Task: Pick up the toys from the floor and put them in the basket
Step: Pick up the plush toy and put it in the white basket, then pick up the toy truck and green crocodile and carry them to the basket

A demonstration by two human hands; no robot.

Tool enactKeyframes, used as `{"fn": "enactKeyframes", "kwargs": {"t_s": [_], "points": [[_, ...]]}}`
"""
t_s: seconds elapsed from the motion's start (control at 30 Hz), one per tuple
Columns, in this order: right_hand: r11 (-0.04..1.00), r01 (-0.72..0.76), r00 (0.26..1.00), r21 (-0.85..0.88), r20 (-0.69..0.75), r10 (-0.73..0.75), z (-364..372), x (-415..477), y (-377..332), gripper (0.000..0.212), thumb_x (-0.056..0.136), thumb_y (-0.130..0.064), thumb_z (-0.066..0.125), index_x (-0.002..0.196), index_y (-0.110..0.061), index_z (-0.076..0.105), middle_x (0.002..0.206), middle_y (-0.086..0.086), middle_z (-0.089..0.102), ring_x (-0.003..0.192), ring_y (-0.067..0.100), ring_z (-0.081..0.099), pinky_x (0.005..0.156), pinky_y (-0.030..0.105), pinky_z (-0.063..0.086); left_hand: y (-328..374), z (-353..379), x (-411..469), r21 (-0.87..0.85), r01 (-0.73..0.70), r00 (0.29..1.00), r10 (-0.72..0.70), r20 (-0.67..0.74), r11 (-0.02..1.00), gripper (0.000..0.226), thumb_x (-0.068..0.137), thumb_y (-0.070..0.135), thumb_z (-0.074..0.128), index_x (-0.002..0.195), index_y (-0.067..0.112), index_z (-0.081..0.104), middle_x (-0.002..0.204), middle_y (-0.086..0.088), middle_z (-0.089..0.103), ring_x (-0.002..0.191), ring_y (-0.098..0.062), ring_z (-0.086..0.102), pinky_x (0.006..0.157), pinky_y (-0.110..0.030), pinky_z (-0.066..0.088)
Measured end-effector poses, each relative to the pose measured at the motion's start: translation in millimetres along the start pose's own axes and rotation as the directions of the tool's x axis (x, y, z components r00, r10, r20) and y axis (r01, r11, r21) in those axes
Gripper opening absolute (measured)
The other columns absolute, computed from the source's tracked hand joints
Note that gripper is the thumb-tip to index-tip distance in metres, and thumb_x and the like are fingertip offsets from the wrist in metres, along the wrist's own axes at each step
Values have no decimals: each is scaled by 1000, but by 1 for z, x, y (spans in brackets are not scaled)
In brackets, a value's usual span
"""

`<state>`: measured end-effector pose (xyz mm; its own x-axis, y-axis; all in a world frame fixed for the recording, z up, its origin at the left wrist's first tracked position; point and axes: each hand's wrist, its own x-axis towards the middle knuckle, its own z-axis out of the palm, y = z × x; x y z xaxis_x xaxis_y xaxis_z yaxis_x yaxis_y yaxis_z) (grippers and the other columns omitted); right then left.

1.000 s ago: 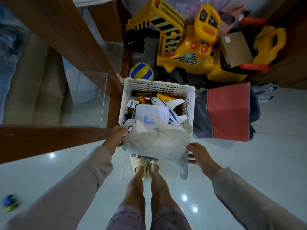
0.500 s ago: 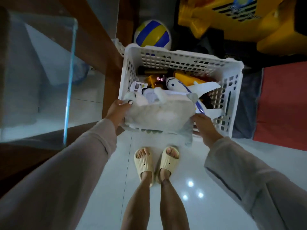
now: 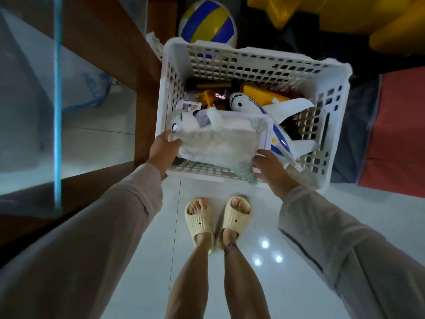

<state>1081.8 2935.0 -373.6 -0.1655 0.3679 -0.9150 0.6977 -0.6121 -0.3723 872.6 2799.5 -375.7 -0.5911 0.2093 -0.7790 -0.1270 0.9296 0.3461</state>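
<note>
Looking down from my head, I hold the grey plush toy (image 3: 218,143) across the near edge of the white basket (image 3: 253,58); my left hand (image 3: 163,149) grips its head end, my right hand (image 3: 270,165) its tail end, so the floppy body stays level as it goes in; the toy lies partly inside, over the near wall, its tail hanging outside; beneath it sit a toy plane (image 3: 271,116) and other toys, so I judge I must set it on top; a ball (image 3: 208,21) lies behind the basket
</note>
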Motion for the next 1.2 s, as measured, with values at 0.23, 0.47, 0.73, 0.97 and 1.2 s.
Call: {"fn": "enactKeyframes", "kwargs": {"t_s": [0.23,0.47,0.73,0.97,1.2], "points": [[983,-128,991,-130,22,132,-40,-127,15,14,91,-7,48,85,-15,57,94,14,58,71,22,56,64,26,40,-29,-20,-141,84,36,975,-54,215,996,31,90,10,52,119,2,59,125,-20,61,111,-31,59,90,-34,46],[927,-201,979,-316,-45,197,-97,-285,45,16,89,-7,50,77,-17,55,93,14,59,60,16,54,51,19,37,-52,-86,-300,84,160,908,-180,378,984,11,91,15,49,89,13,59,98,-12,62,88,-26,58,56,-21,37],[963,-189,981,-195,-78,176,-104,-413,67,10,93,-17,49,98,-11,55,99,12,61,80,24,58,60,25,41,-83,-156,-403,-33,203,938,-185,293,979,9,90,5,47,89,7,56,93,-16,58,65,-24,50,54,-23,28],[994,-86,996,-74,-19,85,-86,-435,69,4,90,-5,54,93,-4,56,81,16,58,70,26,55,57,28,43,-107,-178,-439,-228,236,957,-185,224,945,8,93,8,44,93,7,53,87,-13,57,63,-22,50,58,-23,27],[830,-37,999,-557,3,46,-83,-421,36,15,92,-7,49,84,-3,60,88,17,63,76,24,56,67,27,44,-123,-179,-469,-621,278,959,-246,139,733,16,96,9,38,89,9,53,77,-7,56,60,-19,48,56,-23,26]]}}
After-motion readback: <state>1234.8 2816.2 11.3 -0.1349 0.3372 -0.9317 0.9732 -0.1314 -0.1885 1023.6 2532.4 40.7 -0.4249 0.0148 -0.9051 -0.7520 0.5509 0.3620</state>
